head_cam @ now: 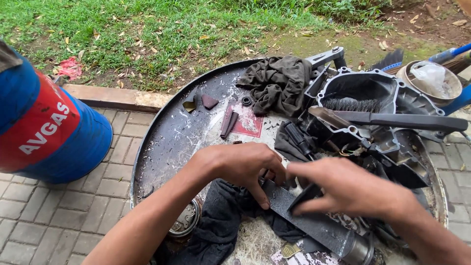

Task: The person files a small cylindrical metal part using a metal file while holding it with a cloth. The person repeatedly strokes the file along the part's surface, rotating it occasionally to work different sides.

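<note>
While my left hand [240, 164] presses fingertips onto the dark metal bar [314, 223], my right hand [343, 189] pinches a small black wedge [305, 196] against its top face.

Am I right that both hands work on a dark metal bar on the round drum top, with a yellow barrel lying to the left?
Not quite: the barrel on the left is blue with a red band, not yellow. The rest holds. In the head view, the left hand and right hand both rest on the dark metal bar over the round drum top.
</note>
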